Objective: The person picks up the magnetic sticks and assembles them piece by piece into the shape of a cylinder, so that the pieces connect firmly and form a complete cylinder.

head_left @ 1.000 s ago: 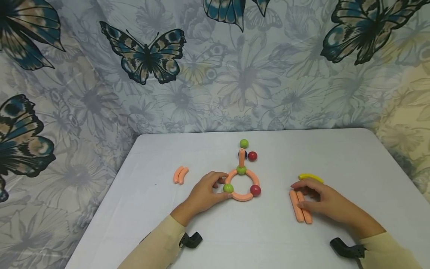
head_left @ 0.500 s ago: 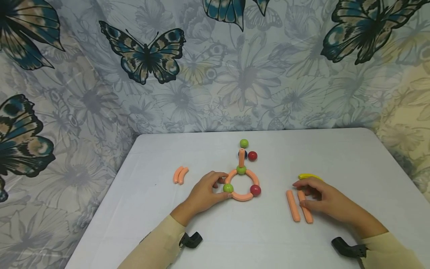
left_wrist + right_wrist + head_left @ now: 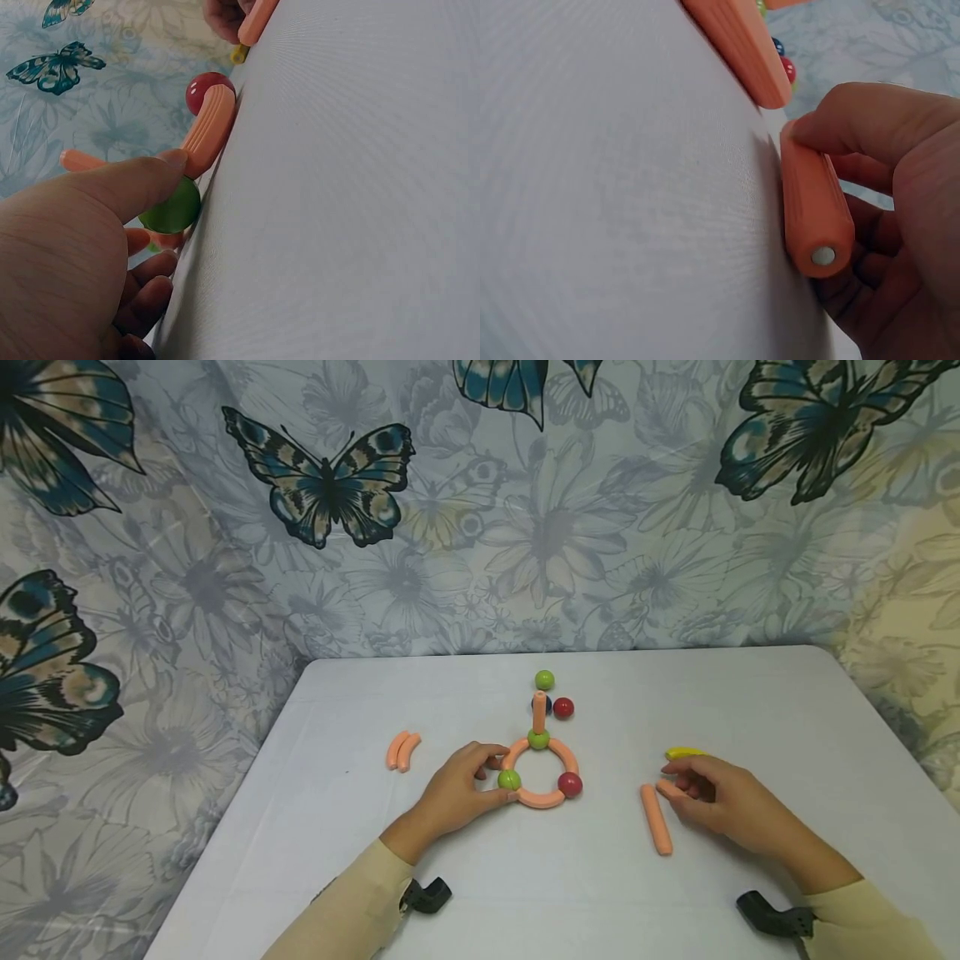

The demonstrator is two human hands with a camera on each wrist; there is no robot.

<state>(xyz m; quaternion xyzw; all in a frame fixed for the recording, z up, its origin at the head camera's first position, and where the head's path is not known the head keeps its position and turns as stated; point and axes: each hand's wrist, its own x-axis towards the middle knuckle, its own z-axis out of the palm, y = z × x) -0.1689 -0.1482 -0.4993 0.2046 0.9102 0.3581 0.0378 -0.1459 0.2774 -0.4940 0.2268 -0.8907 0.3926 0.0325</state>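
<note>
White table point(image 3: 750, 693) before butterfly-print floral backdrop point(image 3: 480, 585)

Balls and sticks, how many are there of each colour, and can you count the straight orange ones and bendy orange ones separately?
Green balls: 3
Red balls: 2
Blue ball: 1
Straight orange sticks: 3
Curved orange sticks: 5
Yellow stick, partly hidden: 1
Total in view: 15

No text or number is legible, as far as blur allows
</note>
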